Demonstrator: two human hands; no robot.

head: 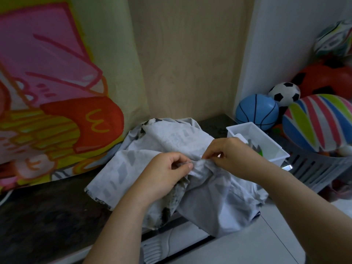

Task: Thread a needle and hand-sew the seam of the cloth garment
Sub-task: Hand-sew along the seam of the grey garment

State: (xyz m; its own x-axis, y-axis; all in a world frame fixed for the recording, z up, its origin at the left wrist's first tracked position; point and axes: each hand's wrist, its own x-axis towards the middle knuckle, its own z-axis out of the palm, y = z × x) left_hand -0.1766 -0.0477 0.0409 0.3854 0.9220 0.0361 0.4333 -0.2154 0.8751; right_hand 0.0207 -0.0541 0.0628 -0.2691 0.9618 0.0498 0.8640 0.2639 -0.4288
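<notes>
A pale grey cloth garment (162,141) with darker printed patches lies crumpled on the dark countertop (47,212) and hangs over its front edge. My left hand (165,172) pinches a raised fold of the cloth between thumb and fingers. Just to its right, my right hand (232,153) pinches the same fold with curled fingertips. The two hands are almost touching at the fold. No needle or thread can be made out; they are too small or hidden by the fingers.
A white plastic box (266,138) stands behind my right hand. A grey slatted basket (314,168) at the right holds several balls, among them a blue one (257,111). A colourful cartoon curtain (57,92) hangs at the left. White floor lies below the counter edge.
</notes>
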